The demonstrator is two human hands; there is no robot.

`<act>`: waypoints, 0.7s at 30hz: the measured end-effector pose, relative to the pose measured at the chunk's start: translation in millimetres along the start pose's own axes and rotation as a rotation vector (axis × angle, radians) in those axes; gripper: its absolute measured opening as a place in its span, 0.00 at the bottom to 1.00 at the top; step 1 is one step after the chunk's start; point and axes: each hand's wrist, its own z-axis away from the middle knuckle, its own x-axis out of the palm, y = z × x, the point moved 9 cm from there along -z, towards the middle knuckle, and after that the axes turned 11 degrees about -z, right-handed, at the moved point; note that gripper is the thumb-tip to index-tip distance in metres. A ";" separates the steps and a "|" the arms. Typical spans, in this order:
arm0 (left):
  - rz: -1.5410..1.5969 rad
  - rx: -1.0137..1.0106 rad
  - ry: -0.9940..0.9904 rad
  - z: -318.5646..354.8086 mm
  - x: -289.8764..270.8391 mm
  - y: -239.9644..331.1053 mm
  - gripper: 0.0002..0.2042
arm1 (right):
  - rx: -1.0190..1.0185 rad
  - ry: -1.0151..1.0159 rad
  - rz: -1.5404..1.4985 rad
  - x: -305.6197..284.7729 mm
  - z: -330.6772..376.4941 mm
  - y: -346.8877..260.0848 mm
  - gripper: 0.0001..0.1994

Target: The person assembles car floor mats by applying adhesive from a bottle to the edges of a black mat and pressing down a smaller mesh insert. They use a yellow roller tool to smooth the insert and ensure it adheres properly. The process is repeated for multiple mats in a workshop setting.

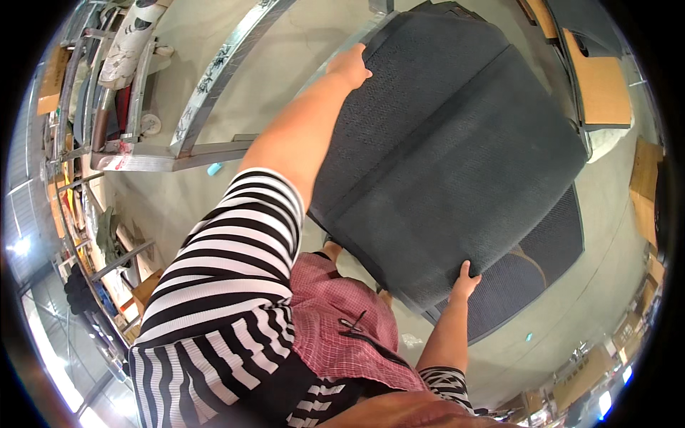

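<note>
A large dark grey carpet mat (457, 164) with a crease line across it spreads out in front of me. My left hand (349, 66) grips its far left edge, thumb on top and the other fingers mostly out of sight at the edge. At the near right edge, my right hand (466, 280) holds the mat the same way, its thumb lying on the upper face and its fingers tucked beneath. Under the carpet mat, a black ribbed mat (499, 299) with a curved tan line sticks out at the lower right.
A metal frame (214, 71) stands on the floor to the left. Beyond it are racks with a pale printed roll (132, 43) and cardboard. A tan panel (599, 89) rests on a stand at the far right, with boxes (585, 374) at the lower right.
</note>
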 end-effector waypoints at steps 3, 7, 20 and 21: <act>0.034 0.443 0.302 86.6 -79.4 99.8 0.26 | 0.081 0.016 -0.005 2.5 13.7 -11.7 0.51; 0.026 1.030 0.415 229.0 -125.1 195.2 0.18 | 0.100 -0.013 -0.084 -4.3 -12.1 10.6 0.47; 0.029 -0.060 -0.088 -17.4 31.2 -18.9 0.41 | 0.074 -0.095 -0.248 -2.3 14.8 -22.7 0.46; 0.040 -0.069 -0.113 -16.7 32.2 -23.4 0.41 | 0.064 -0.150 -0.316 -2.3 35.5 -45.9 0.45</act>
